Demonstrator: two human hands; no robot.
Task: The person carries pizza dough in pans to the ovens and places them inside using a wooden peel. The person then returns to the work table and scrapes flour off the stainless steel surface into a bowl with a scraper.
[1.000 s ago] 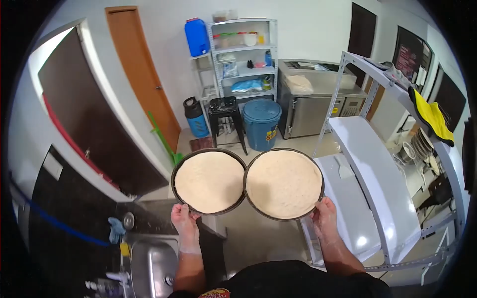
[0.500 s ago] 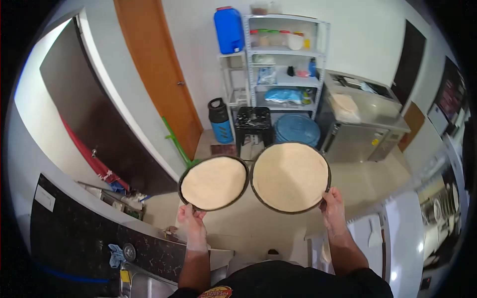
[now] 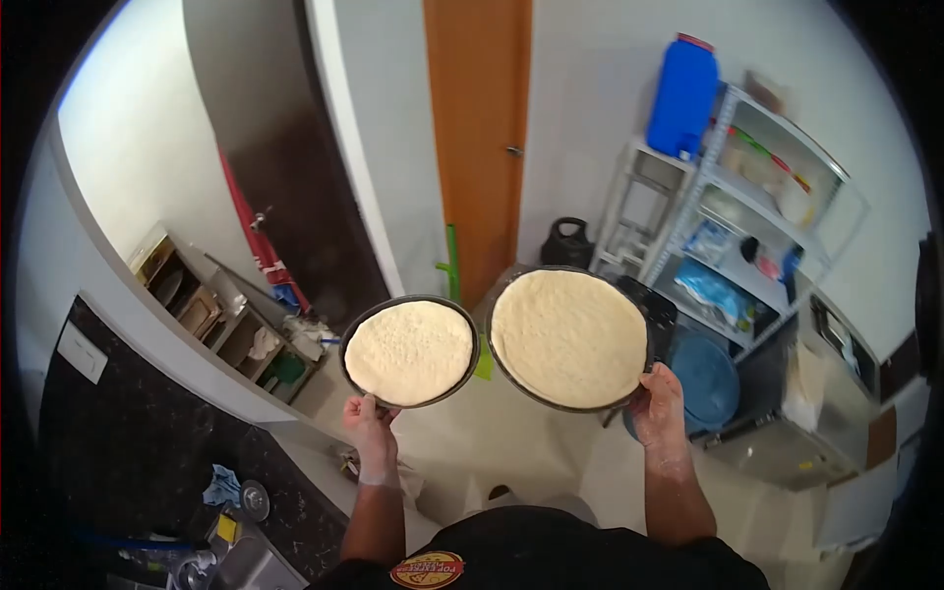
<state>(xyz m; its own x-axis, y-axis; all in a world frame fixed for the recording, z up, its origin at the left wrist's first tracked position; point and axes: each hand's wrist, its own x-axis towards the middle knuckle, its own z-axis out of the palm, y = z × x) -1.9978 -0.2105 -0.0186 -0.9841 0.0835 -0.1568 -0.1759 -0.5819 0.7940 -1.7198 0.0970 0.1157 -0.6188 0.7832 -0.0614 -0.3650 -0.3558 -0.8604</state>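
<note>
Two round dark pizza pans are held out in front of me, side by side. My left hand [image 3: 371, 433] grips the near edge of the smaller pizza pan [image 3: 476, 364], with the thumb on its rim. A pale sheet of dough [image 3: 409, 349] with small dimples covers its bottom. My right hand [image 3: 659, 405] is closed on the right edge of the larger pizza pan [image 3: 495, 356]. Smoother dough [image 3: 570, 336] fills that one nearly to the rim. Both pans are roughly level, with a narrow gap between them. The fingers under the pans are mostly hidden.
A black counter [image 3: 147, 413] with a sink [image 3: 256, 565] runs along my left. Ahead are an orange door [image 3: 479, 128] and a dark open door [image 3: 285, 138]. At right stand a metal shelf [image 3: 752, 192], a blue tub [image 3: 710, 383] and a steel chiller [image 3: 787, 447].
My view has turned left, so the shelf and chiller now sit farther right and the doors nearer the middle. Both pans stay in my hands.
</note>
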